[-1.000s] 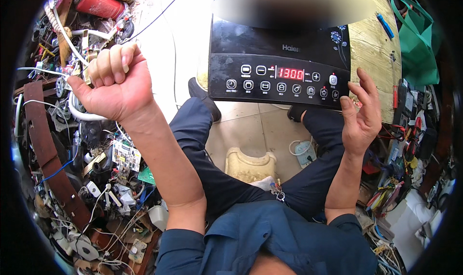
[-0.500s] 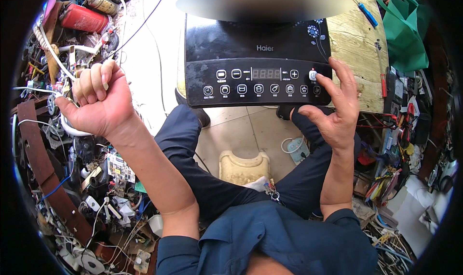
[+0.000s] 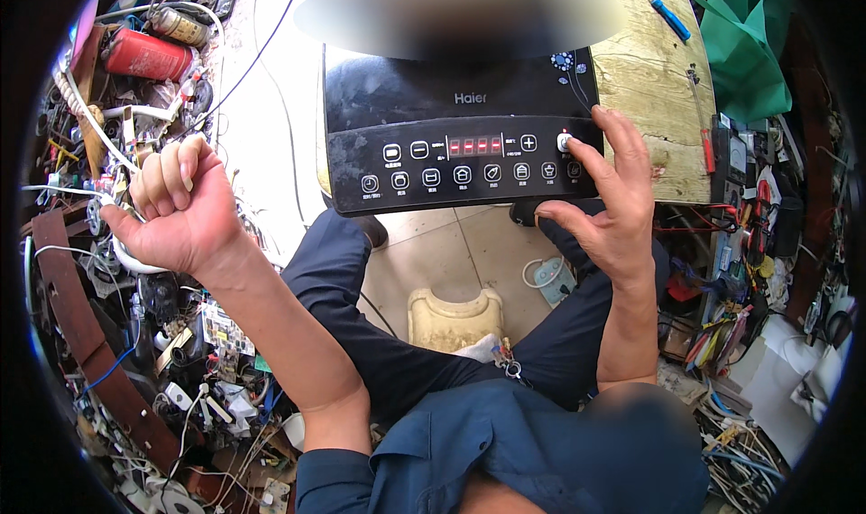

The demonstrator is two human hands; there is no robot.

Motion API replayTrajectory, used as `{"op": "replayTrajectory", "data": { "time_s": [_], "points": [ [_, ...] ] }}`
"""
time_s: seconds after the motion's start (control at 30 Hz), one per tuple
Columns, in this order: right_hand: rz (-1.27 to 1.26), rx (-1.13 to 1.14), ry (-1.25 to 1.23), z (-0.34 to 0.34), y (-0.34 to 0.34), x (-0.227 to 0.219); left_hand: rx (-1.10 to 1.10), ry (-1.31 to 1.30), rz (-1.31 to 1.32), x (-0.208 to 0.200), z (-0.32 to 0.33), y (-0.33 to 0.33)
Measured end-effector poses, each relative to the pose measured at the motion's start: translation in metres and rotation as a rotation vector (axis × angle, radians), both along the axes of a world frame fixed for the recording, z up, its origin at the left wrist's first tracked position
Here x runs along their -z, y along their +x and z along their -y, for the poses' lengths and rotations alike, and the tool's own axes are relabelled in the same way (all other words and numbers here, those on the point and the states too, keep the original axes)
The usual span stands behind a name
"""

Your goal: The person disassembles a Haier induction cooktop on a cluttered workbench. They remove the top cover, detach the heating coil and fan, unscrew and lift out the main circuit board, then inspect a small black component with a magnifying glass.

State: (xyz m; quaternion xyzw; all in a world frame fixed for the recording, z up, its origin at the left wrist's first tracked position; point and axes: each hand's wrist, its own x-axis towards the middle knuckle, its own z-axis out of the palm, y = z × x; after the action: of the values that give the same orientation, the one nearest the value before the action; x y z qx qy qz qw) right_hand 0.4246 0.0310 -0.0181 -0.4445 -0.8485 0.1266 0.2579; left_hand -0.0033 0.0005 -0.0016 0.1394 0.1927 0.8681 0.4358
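Note:
A black induction cooker (image 3: 397, 95) lies on the table, its row of touch keys toward me. My right hand (image 3: 618, 198) is at the panel's right end, index fingertip on the white power button (image 3: 565, 143). Its thumb stands apart below the cooker's front edge, and nothing is in this hand. Red dashes glow on the cooker's display (image 3: 475, 145), and a small red light shows above the button. My left hand (image 3: 180, 203) is raised to the left of the cooker, palm up, fingers curled in with the thumb sticking out. I see nothing in it.
On the wooden tabletop (image 3: 631, 63) lie a blue-handled screwdriver (image 3: 670, 20) and a red-handled one (image 3: 708, 153). A green bag (image 3: 744, 50) hangs at the right. Heaped parts and cables flank both sides, with a red cylinder (image 3: 149, 54) at left. A cream plastic stool (image 3: 456, 318) stands between my legs.
The display has gone from dim digits to lit red dashes. The cooker sits slightly farther left and lower in the picture, as do nearby things. My index finger stays at the power button.

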Motion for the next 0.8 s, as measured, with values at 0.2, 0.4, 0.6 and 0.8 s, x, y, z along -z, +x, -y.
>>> {"op": "replayTrajectory", "data": {
  "time_s": [0.2,0.4,0.6,0.8],
  "points": [
    [0.092,0.018,0.021,0.002,-0.002,-0.002,0.003,-0.002,0.002,0.000,-0.001,0.001],
    [0.191,0.037,0.099,0.004,-0.006,-0.004,0.015,0.008,-0.048,0.002,0.001,0.002],
    [0.176,0.029,0.077,0.008,-0.004,-0.005,-0.003,-0.016,0.007,-0.003,0.001,0.016],
    [-0.023,0.015,0.081,0.006,-0.008,-0.002,0.049,0.049,0.051,0.001,0.003,0.011]
  ]
}}
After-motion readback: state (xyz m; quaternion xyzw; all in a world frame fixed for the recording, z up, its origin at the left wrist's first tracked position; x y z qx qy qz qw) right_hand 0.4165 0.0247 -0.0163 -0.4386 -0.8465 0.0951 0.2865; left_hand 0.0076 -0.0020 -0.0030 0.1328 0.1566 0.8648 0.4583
